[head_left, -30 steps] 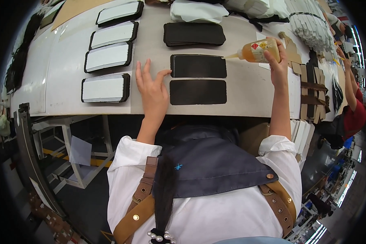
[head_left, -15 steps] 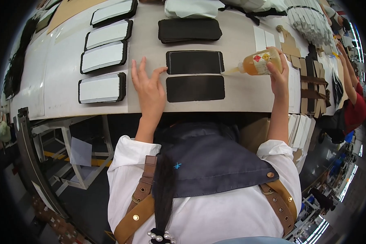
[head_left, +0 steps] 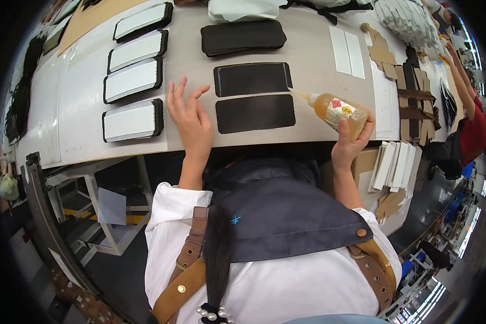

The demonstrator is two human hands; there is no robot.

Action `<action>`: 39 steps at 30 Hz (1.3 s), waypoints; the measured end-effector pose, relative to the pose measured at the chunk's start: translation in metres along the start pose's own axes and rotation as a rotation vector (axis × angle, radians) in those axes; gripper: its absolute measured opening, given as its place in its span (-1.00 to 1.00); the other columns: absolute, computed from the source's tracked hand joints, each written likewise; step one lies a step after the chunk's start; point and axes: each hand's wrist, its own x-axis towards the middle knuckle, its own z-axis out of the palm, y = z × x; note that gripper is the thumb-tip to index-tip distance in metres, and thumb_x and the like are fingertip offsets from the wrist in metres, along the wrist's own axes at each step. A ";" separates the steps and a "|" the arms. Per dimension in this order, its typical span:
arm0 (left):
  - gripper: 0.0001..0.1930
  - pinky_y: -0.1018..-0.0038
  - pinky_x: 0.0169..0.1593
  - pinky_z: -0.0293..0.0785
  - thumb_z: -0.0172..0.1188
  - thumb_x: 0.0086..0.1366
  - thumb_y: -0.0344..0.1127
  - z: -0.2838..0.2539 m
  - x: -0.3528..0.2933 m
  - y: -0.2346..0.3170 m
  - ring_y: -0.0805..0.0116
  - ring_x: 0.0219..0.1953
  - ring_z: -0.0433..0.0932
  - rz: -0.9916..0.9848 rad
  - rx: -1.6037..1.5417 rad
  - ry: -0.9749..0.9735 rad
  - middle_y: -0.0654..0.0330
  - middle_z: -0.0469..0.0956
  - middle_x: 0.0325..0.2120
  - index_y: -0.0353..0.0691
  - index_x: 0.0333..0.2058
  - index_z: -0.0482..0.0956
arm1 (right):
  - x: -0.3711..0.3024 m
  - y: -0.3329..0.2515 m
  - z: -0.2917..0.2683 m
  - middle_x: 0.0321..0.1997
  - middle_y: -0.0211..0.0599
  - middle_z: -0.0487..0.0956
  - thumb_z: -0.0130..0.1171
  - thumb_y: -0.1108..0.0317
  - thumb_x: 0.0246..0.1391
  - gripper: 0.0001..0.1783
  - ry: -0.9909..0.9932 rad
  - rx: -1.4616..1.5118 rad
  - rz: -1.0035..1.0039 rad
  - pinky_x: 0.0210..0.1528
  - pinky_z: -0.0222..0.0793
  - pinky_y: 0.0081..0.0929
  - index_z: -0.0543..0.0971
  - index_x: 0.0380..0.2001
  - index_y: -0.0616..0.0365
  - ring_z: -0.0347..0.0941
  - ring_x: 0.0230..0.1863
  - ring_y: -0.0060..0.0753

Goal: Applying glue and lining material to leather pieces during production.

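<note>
My right hand is closed around a clear squeeze bottle of amber liquid. The bottle lies tilted, and its thin nozzle points left to the right edge of a black rectangular panel. A pale line runs along that panel's left, top and right edges. Directly nearer me lies a second black panel with no such line visible. Just left of the panels hovers my left hand, fingers spread and holding nothing. Beyond them sits a stack of black panels.
Several white-topped black pieces form a column on the left of the table. White paper strips, brown card pieces and dark straps lie to the right. White cloth is at the back. Another person in red stands far right.
My right hand has swung the bottle nearer to me, with the nozzle now slanting up-left at the panel's right edge. My left hand has lifted away from the panel's left edge.
</note>
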 end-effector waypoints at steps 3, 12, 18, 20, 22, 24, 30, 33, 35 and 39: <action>-0.66 0.04 0.50 0.01 -0.03 0.40 -0.59 -0.001 -0.001 0.001 -0.06 0.53 0.02 0.000 -0.033 0.009 0.07 0.36 0.36 -0.17 -0.02 0.68 | -0.004 -0.001 0.002 0.19 -0.11 0.48 0.46 0.31 0.17 -0.31 -0.016 0.011 -0.017 0.34 0.38 -0.30 0.29 0.23 0.20 0.45 0.26 -0.27; -0.67 0.05 0.49 0.00 -0.03 0.42 -0.58 -0.002 -0.001 -0.001 -0.04 0.53 0.03 0.020 -0.005 0.023 0.09 0.38 0.35 -0.14 -0.06 0.70 | -0.016 -0.006 0.025 0.19 -0.06 0.48 0.49 0.34 0.15 -0.27 -0.130 0.049 -0.083 0.34 0.41 -0.26 0.26 0.23 0.20 0.48 0.27 -0.15; -0.60 0.05 0.46 0.04 -0.02 0.28 -0.68 -0.002 -0.001 -0.002 -0.10 0.51 0.03 0.023 -0.017 0.039 0.06 0.36 0.35 -0.11 -0.10 0.70 | -0.023 -0.002 0.047 0.19 -0.04 0.47 0.53 0.37 0.10 -0.23 -0.231 0.116 -0.148 0.33 0.44 -0.18 0.25 0.23 0.19 0.50 0.27 -0.08; -0.59 0.03 0.47 0.02 -0.02 0.27 -0.68 -0.001 0.000 -0.003 -0.11 0.51 0.03 0.019 -0.067 0.038 0.05 0.36 0.34 -0.10 -0.10 0.71 | -0.024 -0.004 0.054 0.19 -0.03 0.48 0.53 0.37 0.10 -0.23 -0.260 0.120 -0.158 0.33 0.44 -0.18 0.25 0.22 0.19 0.51 0.26 -0.08; -0.58 0.03 0.47 0.01 -0.02 0.26 -0.68 -0.003 -0.001 -0.003 -0.11 0.51 0.03 0.018 -0.048 0.043 0.05 0.36 0.34 -0.10 -0.10 0.71 | -0.025 -0.005 0.062 0.18 -0.01 0.48 0.53 0.38 0.09 -0.23 -0.305 0.128 -0.194 0.33 0.45 -0.17 0.25 0.22 0.18 0.51 0.26 -0.05; -0.58 0.02 0.47 0.01 -0.03 0.26 -0.68 -0.002 -0.001 -0.004 -0.11 0.51 0.03 0.020 -0.053 0.043 0.05 0.36 0.34 -0.10 -0.11 0.71 | -0.027 -0.005 0.071 0.18 -0.01 0.48 0.54 0.39 0.08 -0.22 -0.331 0.145 -0.210 0.32 0.46 -0.17 0.25 0.21 0.18 0.52 0.25 -0.05; -0.58 0.03 0.47 0.01 -0.04 0.27 -0.68 -0.003 -0.002 -0.002 -0.12 0.52 0.01 0.017 -0.055 0.045 0.03 0.36 0.33 -0.11 -0.11 0.71 | -0.032 -0.004 0.097 0.19 0.00 0.48 0.57 0.40 0.03 -0.19 -0.418 0.181 -0.295 0.29 0.47 -0.17 0.25 0.22 0.20 0.52 0.24 -0.06; -0.59 0.04 0.46 0.02 -0.05 0.27 -0.68 -0.003 -0.001 -0.002 -0.12 0.52 0.01 0.015 -0.064 0.051 0.02 0.37 0.33 -0.13 -0.10 0.70 | -0.031 -0.009 0.103 0.19 0.01 0.49 0.52 0.34 0.10 -0.21 -0.414 0.203 -0.283 0.32 0.44 -0.15 0.24 0.24 0.21 0.51 0.25 -0.05; -0.59 0.04 0.46 0.02 -0.05 0.28 -0.68 -0.003 -0.001 -0.002 -0.11 0.52 0.01 0.014 -0.084 0.056 0.02 0.37 0.32 -0.15 -0.10 0.70 | -0.027 -0.015 0.101 0.19 0.02 0.50 0.47 0.28 0.18 -0.24 -0.389 0.235 -0.247 0.36 0.40 -0.13 0.23 0.27 0.21 0.50 0.27 -0.03; -0.60 0.05 0.45 0.04 -0.06 0.28 -0.68 -0.007 -0.002 0.000 -0.09 0.51 0.03 0.000 -0.109 0.075 0.03 0.38 0.32 -0.17 -0.09 0.69 | -0.003 -0.020 0.065 0.13 -0.15 0.52 0.37 0.27 0.27 -0.39 -0.064 0.443 0.200 0.29 0.42 -0.33 0.32 0.23 0.22 0.51 0.19 -0.29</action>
